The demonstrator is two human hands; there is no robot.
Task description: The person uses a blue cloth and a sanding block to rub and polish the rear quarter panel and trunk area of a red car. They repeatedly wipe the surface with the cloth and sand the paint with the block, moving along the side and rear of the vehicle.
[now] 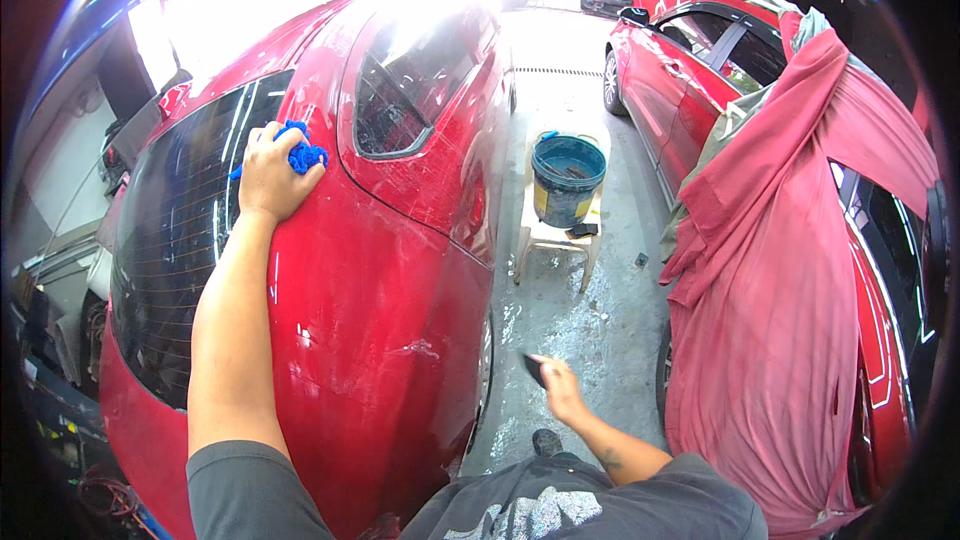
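Note:
My left hand (272,176) is closed on a bright blue cloth (308,156), bunched up against the body of a red car (340,270). It rests beside the upper edge of the dark rear window (190,220), where fine heating lines show. Held low over the floor, to the right of the car, my right hand (563,388) grips a small flat black block (535,370); its exact kind is unclear. Pale smears and wet-looking marks lie on the red paint around the side window (395,110).
A dark bucket (568,185) of water stands on a white plastic stool (545,240), a small black piece (581,231) beside it. The grey floor (560,320) is wet. At the right, another red car (680,90) is partly draped with a faded red cloth (760,320).

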